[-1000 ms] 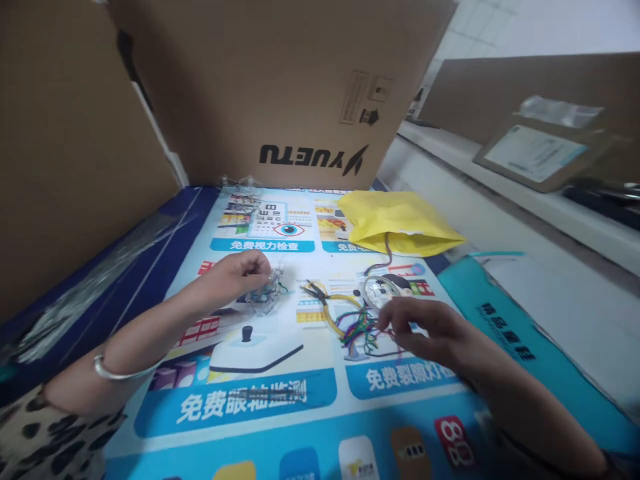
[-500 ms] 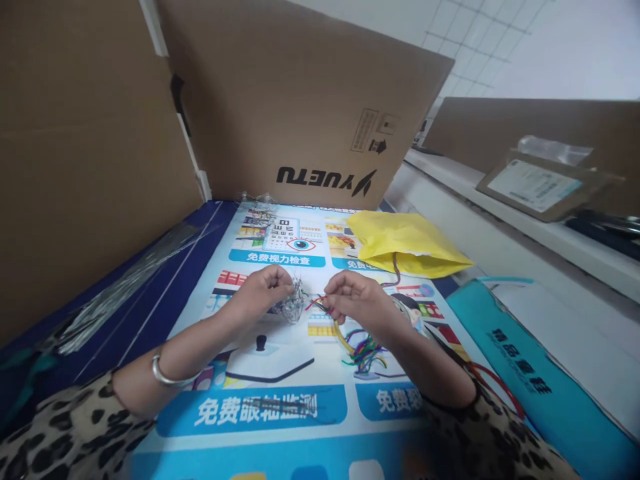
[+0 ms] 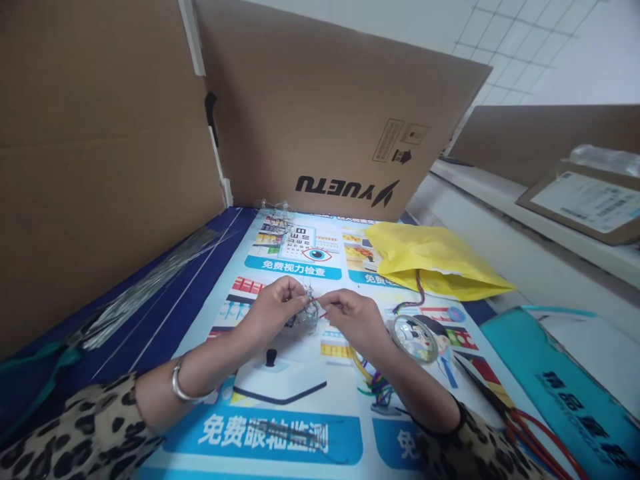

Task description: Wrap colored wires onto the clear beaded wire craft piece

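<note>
My left hand pinches a small tangle of thin silvery wire between thumb and fingertips above the printed mat. Opposite it, my right hand is closed on a short red cord, whose end reaches the wire tangle. Whether the cord passes through or around the wire is too small to tell. Below my right forearm lies a bunch of multicoloured cords, partly covered by the arm. A clear round roll rests just right of my right wrist.
Scissors with red handles lie at the right, beside a teal box. Behind is a yellow bag with a dark cord coming out. Straight silvery wires and teal-handled pliers lie left. Cardboard stands behind.
My right hand has moved closer to my left, bringing the red cord against the wire tangle. The view has shifted, and the scissors and clear roll show more fully.
</note>
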### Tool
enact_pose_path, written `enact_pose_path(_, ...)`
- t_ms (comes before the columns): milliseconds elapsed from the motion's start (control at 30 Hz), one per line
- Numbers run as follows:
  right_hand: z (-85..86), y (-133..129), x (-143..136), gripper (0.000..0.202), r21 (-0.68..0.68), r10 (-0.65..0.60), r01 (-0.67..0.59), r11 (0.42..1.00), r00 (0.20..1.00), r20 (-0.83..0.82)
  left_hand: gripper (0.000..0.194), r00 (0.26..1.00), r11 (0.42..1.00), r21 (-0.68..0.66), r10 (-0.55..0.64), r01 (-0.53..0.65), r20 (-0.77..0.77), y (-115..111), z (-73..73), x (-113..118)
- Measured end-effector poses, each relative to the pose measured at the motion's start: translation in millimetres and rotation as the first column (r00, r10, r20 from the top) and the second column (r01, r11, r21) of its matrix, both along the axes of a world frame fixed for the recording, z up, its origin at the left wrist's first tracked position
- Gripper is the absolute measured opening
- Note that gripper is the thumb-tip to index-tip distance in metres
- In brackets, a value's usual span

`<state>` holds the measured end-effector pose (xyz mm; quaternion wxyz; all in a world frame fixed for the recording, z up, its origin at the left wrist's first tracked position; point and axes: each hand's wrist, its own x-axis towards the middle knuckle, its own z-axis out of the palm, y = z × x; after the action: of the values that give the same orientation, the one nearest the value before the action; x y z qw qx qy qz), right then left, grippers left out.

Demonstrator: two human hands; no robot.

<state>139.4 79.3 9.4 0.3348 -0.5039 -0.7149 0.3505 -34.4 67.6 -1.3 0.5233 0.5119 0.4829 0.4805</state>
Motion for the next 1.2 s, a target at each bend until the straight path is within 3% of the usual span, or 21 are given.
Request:
enact_pose_path(167,-9.6,0.5,-3.9,0.015,-0.077,0.063,-0.073,0.994,0.990,-0.126,0.018,0.999,1.000,-0.014,-0.026,0.025,-0.033,-0.7,-1.9,2.1)
enact_pose_path(267,-12.7,-0.5,-6.4,0.025,-0.082,0.077,-0.093,0.992,0.981,-0.179,0.017,0.996,0.998,-0.006,-0.057,0.056,-0.065,-1.4,-1.5,2.5)
enact_pose_path(500,-10.6,-2.0,-6.4,0.032,-0.055,0.103,-0.107,0.993,0.993,-0.062,0.004,0.927,0.973,0.162,-0.098,0.166,-0.362,-5.3,7.3,1.1)
enact_pose_path(633,-13.1,-0.9,-4.9,0.030,-0.070,0.113,-0.122,0.990,0.987,-0.113,0.015,0.859,0.932,0.270,-0.075,0.241,-0.507,-7.2,10.0,-1.2)
enact_pose_path(933,-12.6,-3.5,-3.5,0.025,-0.154,0.083,-0.118,0.981,0.973,-0.217,0.016,0.866,0.945,0.284,0.002,0.162,-0.500,-2.3,2.3,-0.8)
enact_pose_path(1200,-10.5,-4.2,-5.2,0.024,-0.194,0.086,-0.130,0.972,0.971,-0.223,0.013,0.802,0.949,0.252,-0.001,0.189,-0.598,-2.6,2.5,-2.6)
